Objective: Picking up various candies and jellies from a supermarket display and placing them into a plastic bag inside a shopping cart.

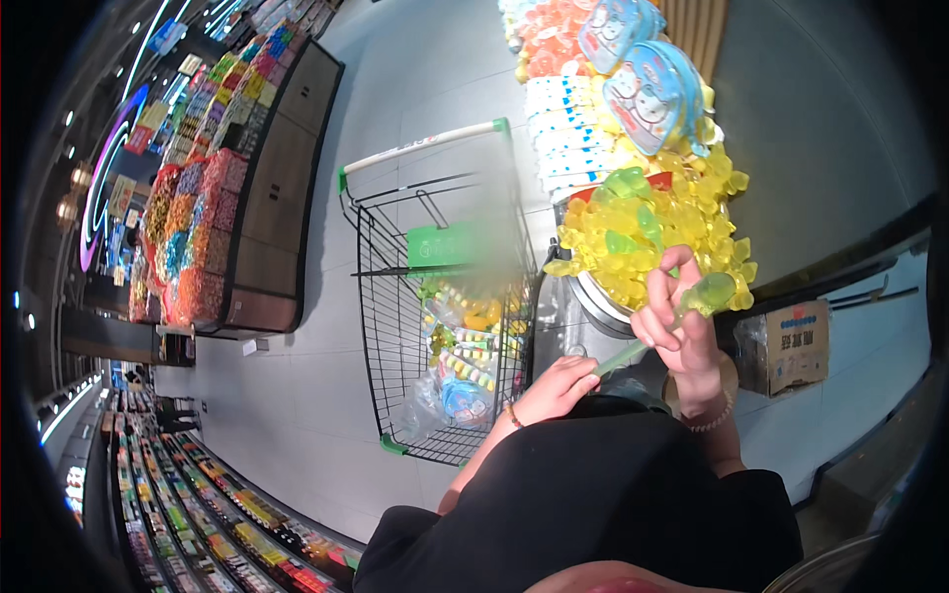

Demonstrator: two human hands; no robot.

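My right hand [676, 315] is raised in front of a heap of translucent yellow squishy pieces [630, 274], its fingers around a translucent green rounded piece [709, 294]. A pale green strip [621, 360] runs from that hand down to my left hand [556, 391], which pinches its lower end. Whether strip and rounded piece are one item I cannot tell. Several green pieces [626, 181] lie among the yellow ones. The heap rises from a round container with a white rim [593, 296], just beyond my hands.
A wire shopping cart [371, 356] with bagged goods [467, 370] stands at the left. Blue cartoon pouches [645, 100] and white packets [567, 133] lie beyond the heap. A cardboard box [793, 348] sits at the right. Candy displays [200, 222] and shelves [215, 511] line the left side.
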